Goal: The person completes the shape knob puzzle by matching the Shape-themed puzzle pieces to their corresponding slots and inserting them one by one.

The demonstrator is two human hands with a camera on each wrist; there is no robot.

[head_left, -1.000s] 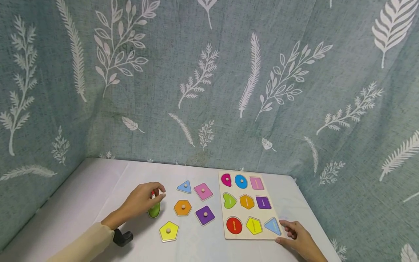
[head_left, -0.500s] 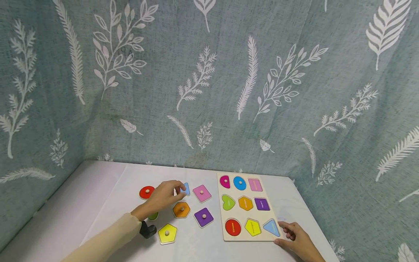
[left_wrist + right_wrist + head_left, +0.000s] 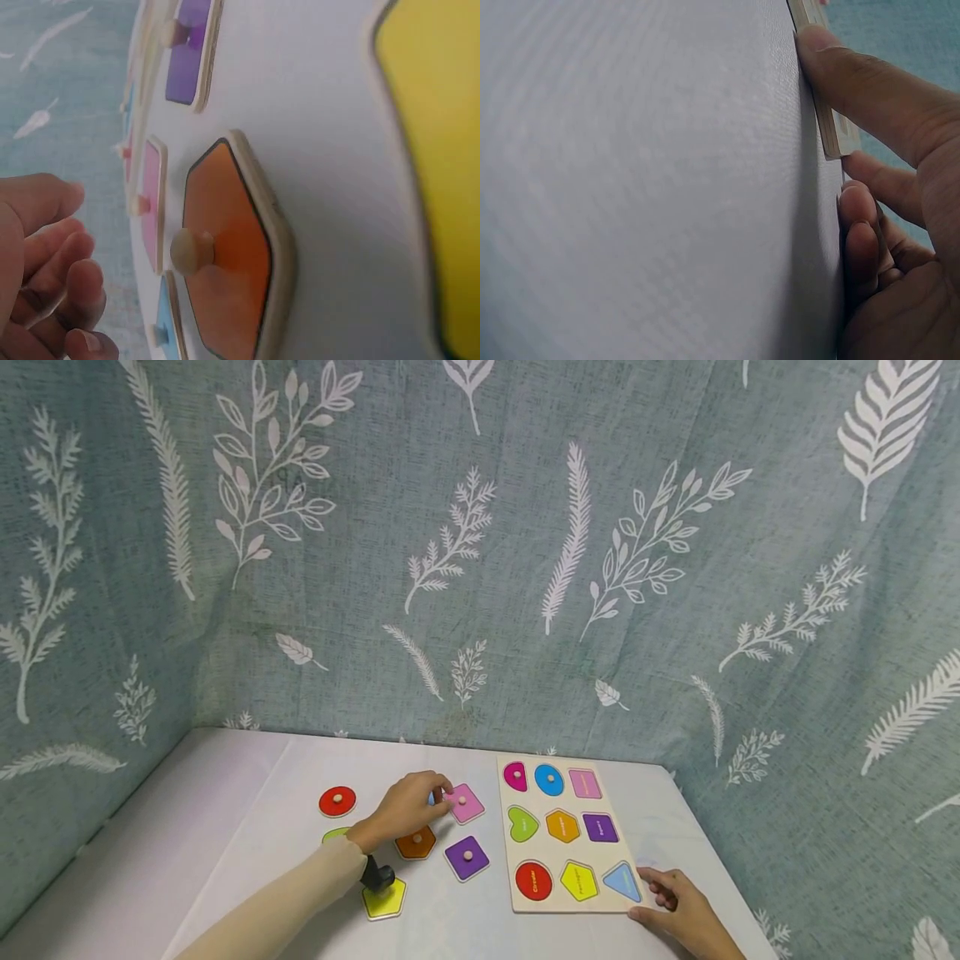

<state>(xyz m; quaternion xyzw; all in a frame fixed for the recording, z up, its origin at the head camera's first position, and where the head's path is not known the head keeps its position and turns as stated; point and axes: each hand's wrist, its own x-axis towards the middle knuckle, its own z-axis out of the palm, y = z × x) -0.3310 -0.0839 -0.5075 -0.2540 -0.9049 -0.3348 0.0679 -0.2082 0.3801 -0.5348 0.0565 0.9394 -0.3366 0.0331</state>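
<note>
My left hand (image 3: 408, 808) hovers over the loose knobbed puzzle pieces, fingers loosely bent and holding nothing. Its fingertips overlap the left corner of the pink piece (image 3: 471, 810) in the head view. Beneath the hand, the blue triangle (image 3: 172, 322) is mostly hidden from the head camera. The orange hexagon (image 3: 232, 247) lies under the wrist, its knob upward. On the right, a wooden shape puzzle board (image 3: 555, 852) lies flat. My right hand (image 3: 678, 910) grips its near right corner, thumb on the near edge and index finger at the right side.
Other loose pieces lie around: a purple square (image 3: 467, 867), a yellow pentagon (image 3: 384, 907), a red circle (image 3: 328, 805) and a partly covered green piece (image 3: 334, 835). The board's magenta (image 3: 513, 782) and blue oval (image 3: 543, 783) slots hold knobbed pieces. A leaf-patterned curtain (image 3: 510, 693) borders the white table (image 3: 247, 827).
My left hand has moved right, from over the red and green pieces, past the blue triangle, to the pink piece. The right hand stays at the board's corner.
</note>
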